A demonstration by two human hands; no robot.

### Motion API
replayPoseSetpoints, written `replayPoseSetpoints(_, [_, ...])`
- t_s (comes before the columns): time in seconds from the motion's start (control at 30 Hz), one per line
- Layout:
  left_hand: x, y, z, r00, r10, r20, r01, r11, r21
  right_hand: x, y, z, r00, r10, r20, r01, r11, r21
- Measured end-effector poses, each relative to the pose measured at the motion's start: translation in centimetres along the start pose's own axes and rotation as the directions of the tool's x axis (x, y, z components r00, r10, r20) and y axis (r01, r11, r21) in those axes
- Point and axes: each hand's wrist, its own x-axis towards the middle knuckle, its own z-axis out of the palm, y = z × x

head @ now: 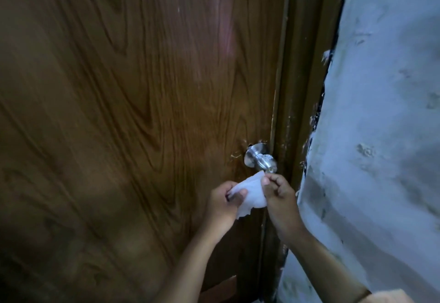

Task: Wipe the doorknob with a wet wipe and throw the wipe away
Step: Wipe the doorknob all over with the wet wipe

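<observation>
Both hands pinching wet wipe, below doorknob

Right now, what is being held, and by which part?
A white wet wipe, pinched by both hands: left hand at its left edge, right hand at its upper right edge.

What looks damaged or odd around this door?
The door frame has paint chipped along its edge, and the whitish wall beside it looks ragged and scuffed where they meet. The wood door shows small chips beside the metal doorknob.
</observation>
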Motion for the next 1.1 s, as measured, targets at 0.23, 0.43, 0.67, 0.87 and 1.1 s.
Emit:
replayPoseSetpoints(0.23, [1.6,1.9,1.1,0.999,0.018,-0.028,-0.019,0.999,-0.043,1.2,-1.0,-2.6,0.977,0.109,0.183,-0.116,0.993,0.029])
replayPoseSetpoints(0.43, [2.0,2.4,1.8,0.999,0.038,0.0,-0.038,0.999,-0.034,1.4,-1.0,-3.1,0.983,0.124,0.134,-0.114,0.991,-0.075])
replayPoseSetpoints(0.67, [3.1,2.9,1.7,0.988,0.044,0.148,-0.008,0.972,-0.234,1.8,-2.5,-2.8,0.991,-0.023,-0.134,0.02,0.999,-0.025])
replayPoseSetpoints(0.87, [4.2,2.6,1.4,0.998,0.032,0.052,-0.019,0.97,-0.242,1.2,-2.0,-2.3,0.989,-0.149,-0.011,0.144,0.969,-0.198])
replayPoseSetpoints(1.1, [4.5,2.2,0.1,0.978,0.034,0.204,0.021,0.965,-0.26,1.0,-1.6,-0.9,0.982,-0.147,0.12,0.176,0.939,-0.296])
